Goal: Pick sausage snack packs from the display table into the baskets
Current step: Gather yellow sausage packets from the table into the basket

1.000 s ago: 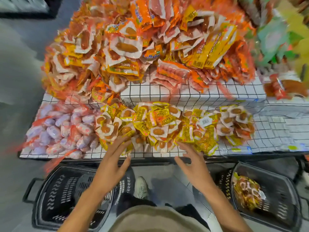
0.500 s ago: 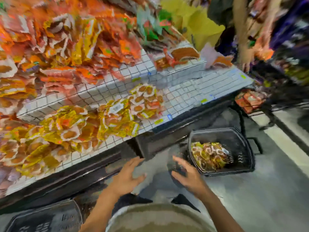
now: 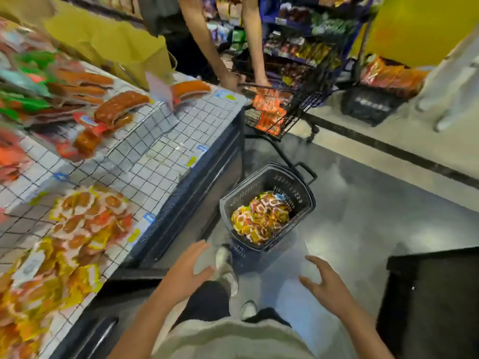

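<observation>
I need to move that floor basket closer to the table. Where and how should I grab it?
Probably by the black handle at the far end of the basket, reaching in from above. It sticks out clear of the rim, and the snack packs inside leave it unblocked.

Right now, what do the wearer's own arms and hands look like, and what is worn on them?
Both forearms are bare to the frame's bottom edge: no sleeves, gloves, watch or bands show. The left hand and right hand carry no visible rings or markings, though the picture is somewhat blurred. Below them lies a pale greyish-beige top.
</observation>
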`<state>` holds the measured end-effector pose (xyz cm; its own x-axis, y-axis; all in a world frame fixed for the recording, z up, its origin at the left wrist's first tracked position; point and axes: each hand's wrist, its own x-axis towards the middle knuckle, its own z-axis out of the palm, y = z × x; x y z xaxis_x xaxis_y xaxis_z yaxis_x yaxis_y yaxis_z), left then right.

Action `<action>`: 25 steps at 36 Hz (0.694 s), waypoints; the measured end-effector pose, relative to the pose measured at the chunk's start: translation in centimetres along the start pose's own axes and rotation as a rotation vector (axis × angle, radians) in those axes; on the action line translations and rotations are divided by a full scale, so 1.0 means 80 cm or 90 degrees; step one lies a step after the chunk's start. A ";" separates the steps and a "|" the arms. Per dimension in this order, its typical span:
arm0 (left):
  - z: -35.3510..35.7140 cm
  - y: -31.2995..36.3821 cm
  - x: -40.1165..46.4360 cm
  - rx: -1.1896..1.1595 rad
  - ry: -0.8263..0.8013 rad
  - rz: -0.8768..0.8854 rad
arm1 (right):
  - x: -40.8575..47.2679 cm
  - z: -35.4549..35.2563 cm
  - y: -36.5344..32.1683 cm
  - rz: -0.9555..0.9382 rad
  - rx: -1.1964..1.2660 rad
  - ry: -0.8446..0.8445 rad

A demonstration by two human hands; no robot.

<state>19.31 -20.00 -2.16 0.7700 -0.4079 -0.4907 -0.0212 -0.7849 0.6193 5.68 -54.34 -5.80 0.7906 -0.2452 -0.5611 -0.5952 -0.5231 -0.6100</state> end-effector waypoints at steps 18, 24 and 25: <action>-0.065 0.034 0.266 0.036 -0.135 0.056 | 0.165 -0.062 -0.077 0.144 -0.013 -0.073; -0.079 0.031 0.349 0.110 -0.208 0.045 | 0.237 -0.073 -0.111 0.097 -0.051 -0.083; -0.078 0.031 0.360 0.112 -0.219 0.040 | 0.250 -0.073 -0.115 0.093 -0.049 -0.092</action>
<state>45.41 -30.76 -10.91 0.5059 -0.5664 -0.6505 -0.1938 -0.8095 0.5542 27.80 -59.23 -8.15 0.6643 -0.2059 -0.7185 -0.6850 -0.5523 -0.4751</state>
